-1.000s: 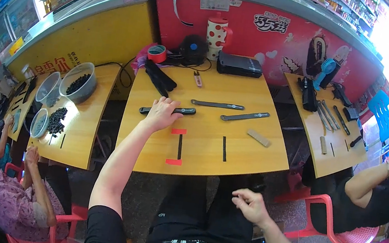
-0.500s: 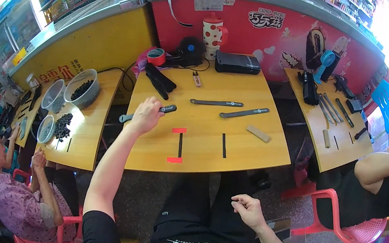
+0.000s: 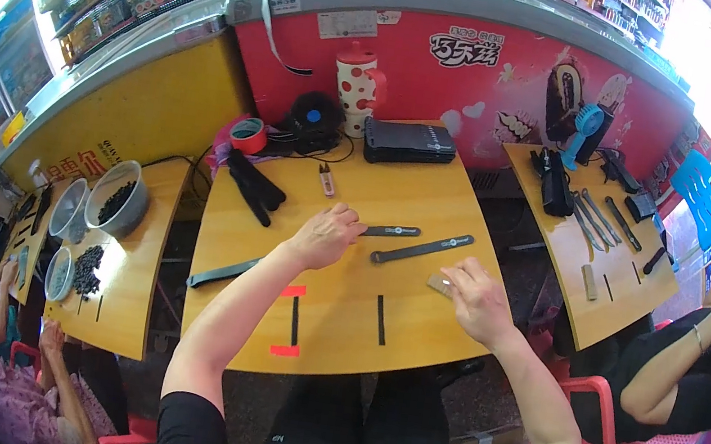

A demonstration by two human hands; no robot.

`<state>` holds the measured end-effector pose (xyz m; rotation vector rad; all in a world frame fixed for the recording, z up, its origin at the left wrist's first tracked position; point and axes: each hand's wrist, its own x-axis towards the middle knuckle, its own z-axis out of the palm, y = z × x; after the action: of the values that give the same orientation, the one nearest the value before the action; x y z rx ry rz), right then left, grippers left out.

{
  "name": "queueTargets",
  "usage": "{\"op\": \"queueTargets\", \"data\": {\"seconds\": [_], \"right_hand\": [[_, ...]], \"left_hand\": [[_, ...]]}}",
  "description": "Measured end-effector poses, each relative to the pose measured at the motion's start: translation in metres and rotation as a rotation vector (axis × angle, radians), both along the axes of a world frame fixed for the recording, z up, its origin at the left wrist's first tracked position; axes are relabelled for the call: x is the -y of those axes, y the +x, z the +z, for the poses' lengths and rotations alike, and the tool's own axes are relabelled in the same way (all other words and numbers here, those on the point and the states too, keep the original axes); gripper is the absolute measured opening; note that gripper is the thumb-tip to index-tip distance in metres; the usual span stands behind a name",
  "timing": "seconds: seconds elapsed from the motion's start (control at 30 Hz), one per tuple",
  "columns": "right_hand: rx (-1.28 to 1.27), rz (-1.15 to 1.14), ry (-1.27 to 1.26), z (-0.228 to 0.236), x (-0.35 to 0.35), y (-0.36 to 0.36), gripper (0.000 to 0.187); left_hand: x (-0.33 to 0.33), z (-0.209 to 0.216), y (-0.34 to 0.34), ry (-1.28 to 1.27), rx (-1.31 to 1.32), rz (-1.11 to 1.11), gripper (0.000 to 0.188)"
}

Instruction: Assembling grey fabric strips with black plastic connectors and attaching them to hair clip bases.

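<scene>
My left hand has its fingers curled over the left end of a dark grey flat strap with pale print. A second dark strap lies slanted just to its right. A third grey strap rests at the table's left edge, partly hidden under my left forearm. Over at the right side my right hand is closed, fingertips at a small tan ridged block; the hand covers the block's right part. Two black strips, one tape strip ending in red tape and one plain strip, mark the tabletop in front.
Behind are snips, a black folded tool, red tape, a dotted mug and a black case. Side tables hold plastic tubs and metal tools. People sit on both sides.
My left hand has left the leftmost strap and moved right to the middle one. My right hand has risen from my lap to the tan block. The view has shifted.
</scene>
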<state>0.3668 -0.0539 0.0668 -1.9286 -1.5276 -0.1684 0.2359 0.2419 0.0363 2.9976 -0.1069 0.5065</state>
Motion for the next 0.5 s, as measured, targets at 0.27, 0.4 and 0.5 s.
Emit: {"op": "queueTargets", "data": {"seconds": [0.27, 0.4, 0.5], "right_hand": [[0.182, 0.053, -0.152, -0.039, -0.051, 0.06, 0.027], [0.235, 0.017, -0.21, -0.046, -0.063, 0.067, 0.027], [0.237, -0.025, -0.206, -0.044, -0.073, 0.065, 0.025]], "left_hand": [[-0.011, -0.015, 0.063, 0.017, -0.109, 0.002, 0.026], [-0.014, -0.018, 0.092, -0.008, -0.066, 0.014, 0.02], [-0.016, -0.017, 0.112, -0.021, -0.058, 0.031, 0.012]]}}
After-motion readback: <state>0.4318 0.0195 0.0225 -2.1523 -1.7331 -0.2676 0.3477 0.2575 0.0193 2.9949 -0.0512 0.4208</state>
